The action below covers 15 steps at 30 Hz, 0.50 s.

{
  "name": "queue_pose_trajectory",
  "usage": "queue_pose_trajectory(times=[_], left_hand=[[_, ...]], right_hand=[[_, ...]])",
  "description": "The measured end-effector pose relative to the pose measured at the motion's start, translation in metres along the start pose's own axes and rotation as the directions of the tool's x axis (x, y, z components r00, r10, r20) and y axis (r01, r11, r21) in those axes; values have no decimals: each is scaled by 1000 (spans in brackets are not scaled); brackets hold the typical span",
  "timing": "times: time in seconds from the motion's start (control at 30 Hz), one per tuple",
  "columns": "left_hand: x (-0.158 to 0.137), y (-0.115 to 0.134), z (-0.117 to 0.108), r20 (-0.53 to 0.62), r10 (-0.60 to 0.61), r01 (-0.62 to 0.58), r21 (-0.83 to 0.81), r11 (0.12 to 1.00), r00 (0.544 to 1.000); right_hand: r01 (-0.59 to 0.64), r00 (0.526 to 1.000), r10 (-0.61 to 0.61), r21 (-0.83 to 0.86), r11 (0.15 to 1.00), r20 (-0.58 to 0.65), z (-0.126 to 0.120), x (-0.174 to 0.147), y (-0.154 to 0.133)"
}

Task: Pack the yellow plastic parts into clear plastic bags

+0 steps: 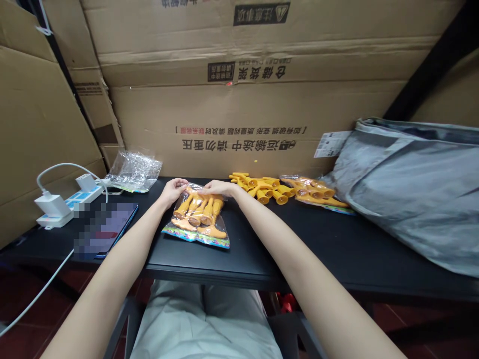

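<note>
A clear plastic bag (196, 219) with a colourful printed strip lies on the black table in front of me. Inside it are several orange-yellow plastic pieces with flared, cup-like ends. My left hand (175, 192) pinches the bag's far left corner. On the far right part of the same edge, my right hand (217, 188) has its fingers closed on the plastic. Loose yellow plastic pieces (262, 187) are heaped to the right of my right hand. Beyond them lies another filled bag (316, 192) of the same pieces.
Empty clear bags (134, 169) lie at the back left. A power strip (80, 199) with a plugged-in charger (52, 207) and a phone (108, 229) are on the left. A large grey bag (415, 194) takes up the right side. Cardboard (239, 109) walls the back.
</note>
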<state>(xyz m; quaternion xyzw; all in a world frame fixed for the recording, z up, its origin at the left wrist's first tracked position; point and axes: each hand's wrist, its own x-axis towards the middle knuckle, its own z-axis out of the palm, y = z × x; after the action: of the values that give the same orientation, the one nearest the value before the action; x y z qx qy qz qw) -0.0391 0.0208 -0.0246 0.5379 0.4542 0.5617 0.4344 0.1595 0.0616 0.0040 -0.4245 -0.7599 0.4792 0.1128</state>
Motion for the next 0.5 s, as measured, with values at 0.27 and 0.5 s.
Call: queue_pose_trajectory(times=[0.27,0.5], left_hand=[[-1,1,2,8,18,-18,-24,1000,1000],[8,0,-8,-209,-3,-21,-110,994,978]], right_hand=[[-73,988,29,296,952,150,3,-7,3],[7,998,-35,491,871,47,-1,-24,3]])
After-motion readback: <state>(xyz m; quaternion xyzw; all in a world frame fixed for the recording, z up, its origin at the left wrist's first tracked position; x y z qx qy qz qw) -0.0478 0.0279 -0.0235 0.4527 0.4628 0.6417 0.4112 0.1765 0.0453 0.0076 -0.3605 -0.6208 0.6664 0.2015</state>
